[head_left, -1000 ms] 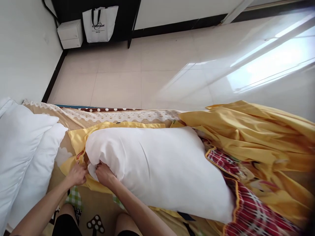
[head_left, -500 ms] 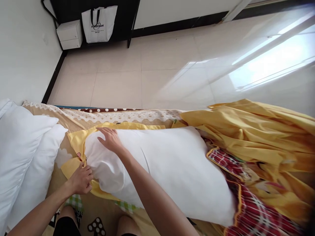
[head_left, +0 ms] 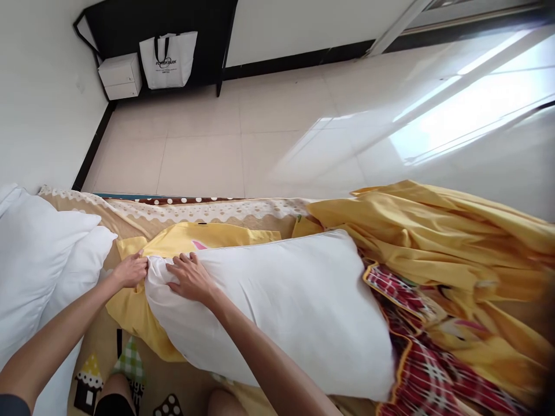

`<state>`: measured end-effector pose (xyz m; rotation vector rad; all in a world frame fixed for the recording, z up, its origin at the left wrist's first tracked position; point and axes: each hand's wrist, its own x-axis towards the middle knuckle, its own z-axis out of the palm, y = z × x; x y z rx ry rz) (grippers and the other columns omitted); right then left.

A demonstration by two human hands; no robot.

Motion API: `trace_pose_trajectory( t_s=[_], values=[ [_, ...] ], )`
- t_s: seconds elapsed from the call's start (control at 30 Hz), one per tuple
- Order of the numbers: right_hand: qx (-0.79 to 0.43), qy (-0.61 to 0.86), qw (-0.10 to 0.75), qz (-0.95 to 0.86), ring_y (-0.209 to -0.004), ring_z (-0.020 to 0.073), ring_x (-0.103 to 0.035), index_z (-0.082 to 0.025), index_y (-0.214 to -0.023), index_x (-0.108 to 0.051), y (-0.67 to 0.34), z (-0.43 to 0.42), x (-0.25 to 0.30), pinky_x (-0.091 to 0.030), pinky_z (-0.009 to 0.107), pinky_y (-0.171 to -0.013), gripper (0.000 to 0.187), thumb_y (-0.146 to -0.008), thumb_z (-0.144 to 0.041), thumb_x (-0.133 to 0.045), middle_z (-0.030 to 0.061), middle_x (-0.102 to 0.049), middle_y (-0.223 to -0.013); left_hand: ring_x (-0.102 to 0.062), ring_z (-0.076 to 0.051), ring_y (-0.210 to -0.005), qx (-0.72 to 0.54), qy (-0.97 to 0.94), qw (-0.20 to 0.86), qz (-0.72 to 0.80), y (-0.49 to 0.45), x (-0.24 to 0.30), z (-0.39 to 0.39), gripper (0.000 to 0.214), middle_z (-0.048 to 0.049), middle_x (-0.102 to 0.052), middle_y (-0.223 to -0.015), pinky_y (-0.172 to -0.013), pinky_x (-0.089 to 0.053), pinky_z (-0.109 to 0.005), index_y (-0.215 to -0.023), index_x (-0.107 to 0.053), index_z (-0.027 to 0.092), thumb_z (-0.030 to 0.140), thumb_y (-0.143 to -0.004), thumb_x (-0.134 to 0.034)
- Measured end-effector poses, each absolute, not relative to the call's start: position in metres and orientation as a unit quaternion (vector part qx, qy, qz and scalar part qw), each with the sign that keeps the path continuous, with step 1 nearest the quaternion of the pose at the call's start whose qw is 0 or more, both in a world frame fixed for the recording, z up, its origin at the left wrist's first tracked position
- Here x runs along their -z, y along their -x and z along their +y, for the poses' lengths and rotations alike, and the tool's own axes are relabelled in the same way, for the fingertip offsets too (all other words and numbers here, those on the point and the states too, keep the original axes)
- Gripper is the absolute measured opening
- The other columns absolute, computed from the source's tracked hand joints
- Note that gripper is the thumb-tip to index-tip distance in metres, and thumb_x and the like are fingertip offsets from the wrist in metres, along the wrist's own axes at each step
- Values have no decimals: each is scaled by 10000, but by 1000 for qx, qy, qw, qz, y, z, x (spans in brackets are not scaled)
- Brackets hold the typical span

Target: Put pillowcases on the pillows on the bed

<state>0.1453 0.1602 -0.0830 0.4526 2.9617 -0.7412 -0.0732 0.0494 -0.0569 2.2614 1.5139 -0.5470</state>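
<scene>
A plump white pillow (head_left: 277,300) lies lengthwise on the bed, partly over a yellow pillowcase (head_left: 217,234) with a pink printed mark. At the pillow's left end, my left hand (head_left: 132,270) is closed on the pillowcase cloth, right against the pillow's corner. Just right of it, my right hand (head_left: 191,278) has its fingers bent into the white fabric, which puckers between the two hands. The pillow hides much of the pillowcase, and my left fingertips are partly hidden.
White pillows (head_left: 39,271) are stacked at the left. Crumpled yellow bedding (head_left: 425,225) and a red plaid cloth (head_left: 437,375) lie at the right. Beyond the patterned sheet (head_left: 243,211) is the tiled floor (head_left: 199,156), with a white bag (head_left: 169,60) and white box (head_left: 120,76) on black furniture.
My left hand has moved up along the pillow's left end. My right hand has come down slightly and bent its fingers into the pillow. The upper pillowcase shows more.
</scene>
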Motion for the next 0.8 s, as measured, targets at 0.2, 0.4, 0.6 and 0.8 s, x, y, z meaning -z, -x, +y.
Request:
trace_pose_trajectory(
  t_s=[0.2, 0.4, 0.6, 0.8],
  values=[
    [216, -149, 27, 965, -1166, 277, -465, -172, -1162, -637, -128, 158, 94, -307, 416, -1021, 277, -925, -274, -538, 127, -616, -1172, -571, -202, -1033, 207, -817, 133, 521, 43, 43, 60, 341, -68, -692, -873, -1171, -252, -387, -837, -700, 197, 31, -875, -404],
    [216, -254, 40, 942, -1115, 300, -512, -94, -1084, -674, -113, 154, 97, -348, 453, -971, 309, -959, -205, -415, 212, -600, -1164, -563, -217, -1126, 198, -829, 119, 509, 8, 33, 52, 415, -102, -696, -957, -1156, -273, -381, -905, -714, 180, 91, -925, -310],
    [256, -261, 24, 930, -1296, 257, -475, -243, -1442, -465, -172, 208, 86, -280, 424, -1081, 609, -912, -523, -575, 126, -538, -1419, -381, -348, -1386, 169, -771, 94, 607, 21, 38, 37, 310, -188, -505, -1447, -1116, -282, -547, -1063, -685, 141, 240, -915, -432],
    [291, -307, 129, 897, -1033, 291, -633, -171, -1260, -622, -199, 240, 92, -365, 418, -930, 674, -782, -643, -678, 139, -715, -1079, -581, -321, -1066, 179, -672, 64, 716, 15, 51, 53, 299, -163, -667, -1088, -995, -373, -530, -934, -686, 183, 100, -879, -404]
  ],
)
